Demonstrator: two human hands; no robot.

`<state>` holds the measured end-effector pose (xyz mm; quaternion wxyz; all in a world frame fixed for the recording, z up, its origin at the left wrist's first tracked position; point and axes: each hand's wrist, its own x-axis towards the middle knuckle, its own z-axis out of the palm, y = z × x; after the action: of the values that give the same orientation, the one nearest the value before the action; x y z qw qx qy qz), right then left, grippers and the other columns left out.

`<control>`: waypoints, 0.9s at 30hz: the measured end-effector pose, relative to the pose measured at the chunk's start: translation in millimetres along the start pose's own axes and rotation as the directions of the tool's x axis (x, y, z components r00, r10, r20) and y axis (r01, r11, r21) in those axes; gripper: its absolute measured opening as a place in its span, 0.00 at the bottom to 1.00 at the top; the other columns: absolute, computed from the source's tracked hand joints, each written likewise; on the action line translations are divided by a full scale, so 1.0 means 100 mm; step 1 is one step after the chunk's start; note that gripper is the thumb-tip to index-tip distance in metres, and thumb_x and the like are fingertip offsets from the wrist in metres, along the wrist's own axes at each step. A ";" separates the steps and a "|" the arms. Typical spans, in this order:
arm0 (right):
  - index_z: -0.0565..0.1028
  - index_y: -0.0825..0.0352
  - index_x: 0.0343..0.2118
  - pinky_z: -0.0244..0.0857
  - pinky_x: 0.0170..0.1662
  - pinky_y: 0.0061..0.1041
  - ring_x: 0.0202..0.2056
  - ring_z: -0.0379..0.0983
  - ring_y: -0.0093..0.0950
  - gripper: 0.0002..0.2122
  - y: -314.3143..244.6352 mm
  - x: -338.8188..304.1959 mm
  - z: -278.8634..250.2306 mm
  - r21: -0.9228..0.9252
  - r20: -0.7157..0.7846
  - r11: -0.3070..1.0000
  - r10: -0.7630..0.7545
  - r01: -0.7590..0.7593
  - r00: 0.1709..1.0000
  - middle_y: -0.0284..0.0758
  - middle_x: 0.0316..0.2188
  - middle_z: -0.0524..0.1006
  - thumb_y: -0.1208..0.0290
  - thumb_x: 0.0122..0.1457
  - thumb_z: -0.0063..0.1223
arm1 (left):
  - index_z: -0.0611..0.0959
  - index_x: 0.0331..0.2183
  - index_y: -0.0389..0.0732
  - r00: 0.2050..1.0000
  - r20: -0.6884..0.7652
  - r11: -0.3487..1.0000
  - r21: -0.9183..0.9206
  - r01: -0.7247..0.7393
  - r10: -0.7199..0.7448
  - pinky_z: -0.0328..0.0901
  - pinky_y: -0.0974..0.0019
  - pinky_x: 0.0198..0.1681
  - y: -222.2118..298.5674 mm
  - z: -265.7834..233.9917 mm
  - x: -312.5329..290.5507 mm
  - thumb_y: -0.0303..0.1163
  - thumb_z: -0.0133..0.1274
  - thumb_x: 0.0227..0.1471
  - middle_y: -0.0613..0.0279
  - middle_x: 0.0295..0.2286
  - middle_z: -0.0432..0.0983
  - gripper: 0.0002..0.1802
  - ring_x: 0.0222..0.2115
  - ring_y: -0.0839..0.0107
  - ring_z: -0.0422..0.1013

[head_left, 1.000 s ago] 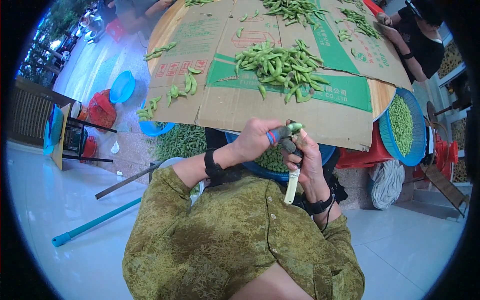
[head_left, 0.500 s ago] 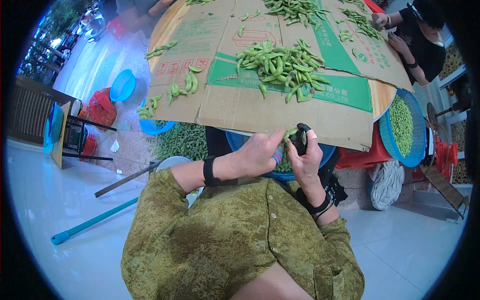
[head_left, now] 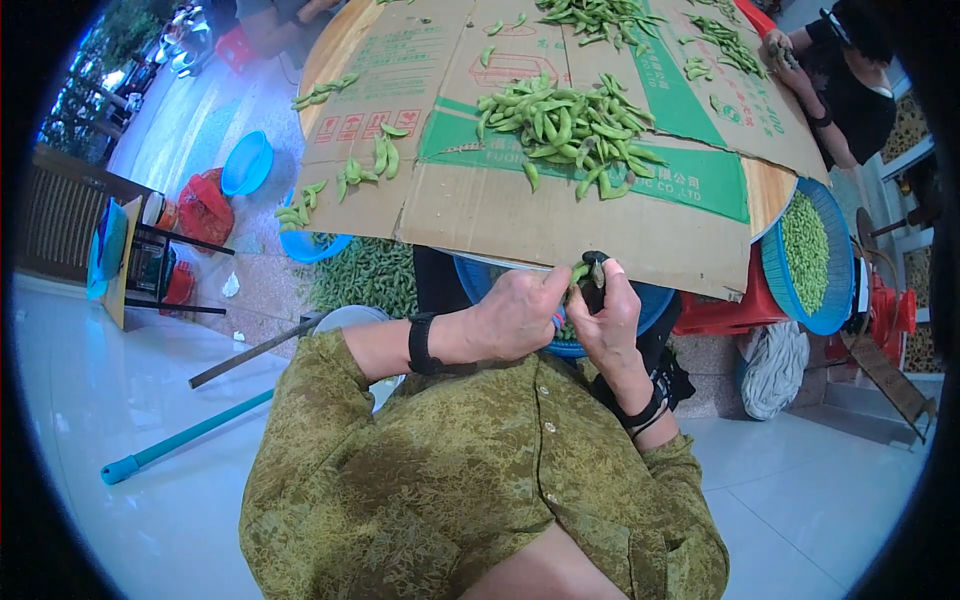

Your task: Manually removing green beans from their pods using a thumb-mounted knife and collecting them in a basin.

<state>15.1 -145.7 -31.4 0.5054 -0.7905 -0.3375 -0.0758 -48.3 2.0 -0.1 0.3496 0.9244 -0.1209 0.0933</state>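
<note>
Over the blue basin (head_left: 655,305), at the table's near edge, my two hands meet around a green soybean pod (head_left: 579,272). My left hand (head_left: 518,312) is closed, pinching one end of the pod between thumb and finger. My right hand (head_left: 612,318) is closed at its other end, with a black covering (head_left: 594,260) on some fingertips. Shelled beans partly show beneath my fingers. Just beyond, a heap of soybean pods (head_left: 570,125) lies on flattened cardboard (head_left: 480,215) spread over the round wooden table.
A blue basket (head_left: 848,285) of shelled beans stands at the right, beside a red stool (head_left: 722,312). On the floor at left lies a pile of pods (head_left: 365,280), near a teal pole (head_left: 190,437). A co-worker (head_left: 850,90) handles pods at the far right.
My hands stay together at nearly the same spot, with the pod tilted more upright between them. The co-worker at right has brought both hands together.
</note>
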 end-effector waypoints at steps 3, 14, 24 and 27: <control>0.66 0.74 0.39 0.65 0.30 0.32 0.27 0.70 0.40 0.18 -0.02 0.02 0.00 0.022 -0.006 1.000 -0.010 0.011 1.000 0.45 0.26 0.69 0.83 0.42 0.54 | 0.68 0.33 0.32 0.996 0.053 0.997 -0.032 0.070 -0.068 0.63 0.49 0.27 -0.03 -0.01 -0.05 0.18 0.48 0.36 0.42 0.21 0.71 0.16 0.25 0.42 0.70; 0.68 0.73 0.37 0.62 0.27 0.29 0.24 0.68 0.37 0.15 0.02 0.00 -0.02 0.067 0.005 0.998 -0.005 0.005 1.000 0.43 0.24 0.69 0.82 0.44 0.55 | 0.71 0.35 0.34 0.990 0.033 0.982 -0.131 0.139 -0.136 0.64 0.51 0.27 -0.04 -0.04 -0.06 0.22 0.49 0.40 0.42 0.21 0.71 0.14 0.26 0.42 0.69; 0.67 0.74 0.32 0.62 0.27 0.30 0.22 0.65 0.39 0.11 0.01 -0.03 -0.02 0.108 0.029 0.994 -0.021 0.018 0.999 0.43 0.22 0.66 0.85 0.42 0.47 | 0.74 0.37 0.34 0.993 0.032 0.985 -0.124 0.116 -0.113 0.65 0.51 0.27 -0.04 -0.24 -0.13 0.23 0.49 0.41 0.42 0.22 0.72 0.16 0.25 0.45 0.71; 0.67 0.74 0.33 0.62 0.26 0.30 0.22 0.65 0.38 0.12 0.06 -0.07 -0.09 0.110 0.069 0.994 -0.014 0.007 0.997 0.43 0.22 0.66 0.85 0.41 0.46 | 0.76 0.33 0.33 0.979 0.064 0.975 -0.098 0.199 -0.193 0.66 0.50 0.28 -0.05 -0.49 -0.20 0.25 0.50 0.40 0.40 0.21 0.73 0.13 0.25 0.44 0.72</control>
<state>15.6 -158.2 -35.0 0.5354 -0.7620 -0.3628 -0.0321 -70.6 41.6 28.1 0.4012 0.9146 -0.0433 0.0270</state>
